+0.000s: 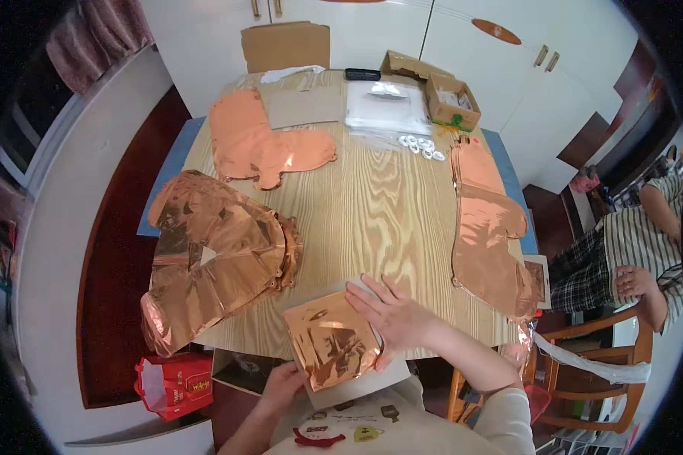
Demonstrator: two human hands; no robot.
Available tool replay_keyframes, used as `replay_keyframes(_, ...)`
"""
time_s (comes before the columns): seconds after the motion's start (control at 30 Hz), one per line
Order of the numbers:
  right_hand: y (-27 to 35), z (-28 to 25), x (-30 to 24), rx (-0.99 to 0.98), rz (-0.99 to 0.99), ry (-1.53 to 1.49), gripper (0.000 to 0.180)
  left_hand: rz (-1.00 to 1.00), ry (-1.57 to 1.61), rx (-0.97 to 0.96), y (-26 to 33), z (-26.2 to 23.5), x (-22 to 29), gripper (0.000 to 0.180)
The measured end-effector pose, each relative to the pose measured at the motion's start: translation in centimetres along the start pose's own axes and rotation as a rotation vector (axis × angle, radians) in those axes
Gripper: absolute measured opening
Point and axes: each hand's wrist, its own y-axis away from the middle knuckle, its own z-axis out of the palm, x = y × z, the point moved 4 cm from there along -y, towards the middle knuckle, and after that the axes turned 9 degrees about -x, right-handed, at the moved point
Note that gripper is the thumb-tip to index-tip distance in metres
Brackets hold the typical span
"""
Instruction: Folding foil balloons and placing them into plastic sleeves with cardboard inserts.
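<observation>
A folded rose-gold foil balloon (334,343) lies on a pale card (393,374) at the table's near edge, close to my body. My left hand (282,385) grips the lower left edge of the foil and card, its fingertips partly hidden. Over the upper right edge of the foil, my right hand (391,315) rests with its fingers stretched out and spread. To the left is a pile of crinkled rose-gold foil balloons (216,258), loosely layered.
Flat foil balloons (239,136) lie far left, with more (486,235) along the right edge. At the back are a grey card sheet (305,106), clear plastic bags (387,112), white rings (421,146) and a cardboard box (454,114). A person (634,243) is beyond a wooden chair (584,334).
</observation>
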Motion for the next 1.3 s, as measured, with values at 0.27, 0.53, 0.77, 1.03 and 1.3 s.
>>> replay_keyframes(0.27, 0.9, -1.2, 0.0, -0.013, -0.173, 0.021, 0.129, -0.063, -0.221, -0.016, 0.7, 3.3, 2.9, 0.023)
replay_keyframes(0.53, -7.1, -16.2, 18.8, 0.452, 0.091, -0.292, 0.064, 0.068, -0.081, 0.176, 1.3, 1.6, 6.9, 0.012)
replay_keyframes(0.77, -15.6, -19.8, 36.3, 0.680, 0.525, -0.031, 0.063, 0.497, -0.278, 0.166, -0.3, -1.9, 9.7, 0.023)
replay_keyframes(1.03, -17.0, -19.6, 36.8, 0.571, 0.703, -0.012, 0.033, 0.347, -0.409, 0.306, -1.5, -5.0, 8.0, 0.025)
replay_keyframes(1.3, -17.2, -21.3, 38.0, 0.759, 0.738, -0.036, 0.034, 0.358, -0.085, 0.266, -1.3, -1.2, 10.8, 0.012)
